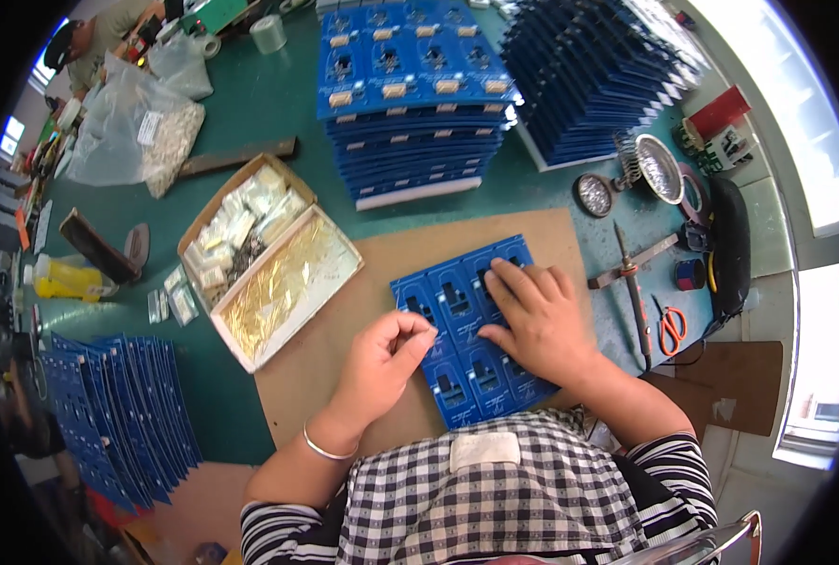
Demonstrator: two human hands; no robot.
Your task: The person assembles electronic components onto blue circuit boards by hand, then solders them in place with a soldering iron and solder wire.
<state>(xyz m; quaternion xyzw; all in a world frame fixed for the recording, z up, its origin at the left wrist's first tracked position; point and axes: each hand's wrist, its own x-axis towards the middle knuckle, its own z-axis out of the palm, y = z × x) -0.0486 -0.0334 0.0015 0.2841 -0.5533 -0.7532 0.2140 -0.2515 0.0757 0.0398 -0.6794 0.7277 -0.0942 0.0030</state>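
A blue circuit board panel (471, 353) lies on a brown cardboard sheet in front of me, printed with several repeating sections. My right hand (549, 325) rests on its right half, fingers stretched out and thumb apart. Over the panel's left edge, my left hand (382, 363) is closed, thumb and forefinger pinched together; whatever they may hold is too small to make out. Left of the cardboard stands an open box (283, 287), with thin gold-coloured pins or wires in its near half and small bags of parts in the other half.
Stacked blue boards (419, 141) stand at the back, beside another tall stack (589, 85). At right lie a soldering iron (632, 287), orange-handled scissors (672, 330) and a metal dish (659, 169). Boards stand upright (122, 410) at left, near a yellow bottle (66, 280). Another person (108, 38) sits far left.
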